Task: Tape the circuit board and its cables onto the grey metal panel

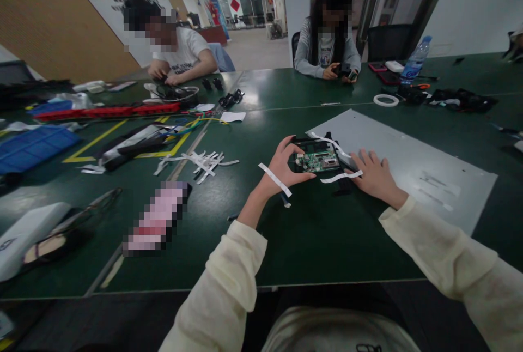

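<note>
A green circuit board [319, 162] sits in a black frame on the table in front of me. My left hand [283, 164] curls around its left side, thumb along the near edge and fingers at the far edge. Across the back of that hand lies a white paper strip [269, 173]. My right hand [376, 176] rests with fingers spread on the corner area of a grey panel [412, 161]. Its thumb is beside the black part and the end of another white strip [339, 177]. A further strip [333, 144] lies curved over the frame's far side.
White strips [206, 162] lie heaped left of centre, with a phone [159, 221] nearer me. A roll of white tape [385, 100] and a water bottle [415, 60] are at the far right. Cables and a blue crate [36, 147] occupy the left. Two people sit opposite.
</note>
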Demonstrator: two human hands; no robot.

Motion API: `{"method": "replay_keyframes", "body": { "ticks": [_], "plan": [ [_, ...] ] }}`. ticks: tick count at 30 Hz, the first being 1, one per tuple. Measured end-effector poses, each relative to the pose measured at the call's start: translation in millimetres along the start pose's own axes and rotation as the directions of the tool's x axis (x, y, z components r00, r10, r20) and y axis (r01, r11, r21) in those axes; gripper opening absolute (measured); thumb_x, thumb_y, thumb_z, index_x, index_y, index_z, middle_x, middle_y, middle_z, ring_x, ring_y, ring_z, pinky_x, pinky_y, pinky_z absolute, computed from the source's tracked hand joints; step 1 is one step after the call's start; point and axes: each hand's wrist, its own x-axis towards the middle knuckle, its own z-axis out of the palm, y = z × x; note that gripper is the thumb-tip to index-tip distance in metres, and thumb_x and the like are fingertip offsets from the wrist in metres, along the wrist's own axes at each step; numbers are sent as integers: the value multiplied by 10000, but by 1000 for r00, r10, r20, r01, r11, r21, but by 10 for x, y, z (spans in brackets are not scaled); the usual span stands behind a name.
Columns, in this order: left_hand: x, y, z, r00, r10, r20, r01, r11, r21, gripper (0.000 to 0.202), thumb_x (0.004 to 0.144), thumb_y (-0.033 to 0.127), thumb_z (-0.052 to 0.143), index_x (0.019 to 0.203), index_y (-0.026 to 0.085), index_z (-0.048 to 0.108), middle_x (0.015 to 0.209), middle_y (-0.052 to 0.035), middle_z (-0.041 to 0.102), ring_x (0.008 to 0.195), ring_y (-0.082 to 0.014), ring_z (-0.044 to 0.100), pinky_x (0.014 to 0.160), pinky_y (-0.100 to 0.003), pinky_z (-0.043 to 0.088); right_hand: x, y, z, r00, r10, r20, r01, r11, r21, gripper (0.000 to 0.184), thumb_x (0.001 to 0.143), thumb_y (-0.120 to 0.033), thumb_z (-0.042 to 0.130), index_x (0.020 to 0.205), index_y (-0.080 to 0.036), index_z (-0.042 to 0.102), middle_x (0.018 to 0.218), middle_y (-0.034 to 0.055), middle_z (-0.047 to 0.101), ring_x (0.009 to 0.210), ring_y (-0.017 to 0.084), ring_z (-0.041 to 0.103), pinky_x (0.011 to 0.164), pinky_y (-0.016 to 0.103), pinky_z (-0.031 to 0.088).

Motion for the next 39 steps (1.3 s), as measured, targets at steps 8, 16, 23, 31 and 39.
{"method": "replay_keyframes", "body": {
  "ticks": [8,16,23,31,39],
  "plan": [
    [9,-74,4,1000,10,-23,-11,1000,-4,526,615,451,777,1001,187,537,1419,-150,364,1382,-321,287,1092,-474,329,-248,-313,-109,959,-276,-58,281,953,109,656,887,-532,388,1440,-180,361,1512,163,268,1362,402,230,1026,597,258],
    [27,-158,32,999,-12,-35,13,1000,18,523,606,441,785,998,194,542,1400,-144,387,1383,-305,294,1087,-469,331,-459,-572,-289,876,-472,-95,481,852,204,657,879,-577,405,1408,-189,431,1451,143,390,1368,367,247,1088,575,190],
    [17,-239,61,999,17,-47,-16,1000,20,537,600,454,785,1002,192,543,1369,-139,432,1380,-285,300,1091,-447,332,-675,-779,-419,836,-549,5,525,803,281,768,836,-639,430,1475,-230,311,1490,151,331,1323,362,355,1084,556,235],
    [-41,-264,104,999,-53,-6,53,999,4,514,596,445,792,975,192,554,1406,-154,396,1370,-299,321,1078,-468,343,-853,-927,-449,754,-657,8,608,702,370,709,840,-564,484,1464,-262,336,1564,87,157,1424,359,106,1096,546,256],
    [-66,-330,209,998,-46,44,48,998,-34,540,567,440,814,966,190,550,1383,-156,403,1368,-307,321,1078,-470,347,-885,-946,-465,713,-700,-31,665,661,348,587,885,-454,469,1422,-224,412,1530,108,262,1408,328,206,1077,511,336]
  ]
}}
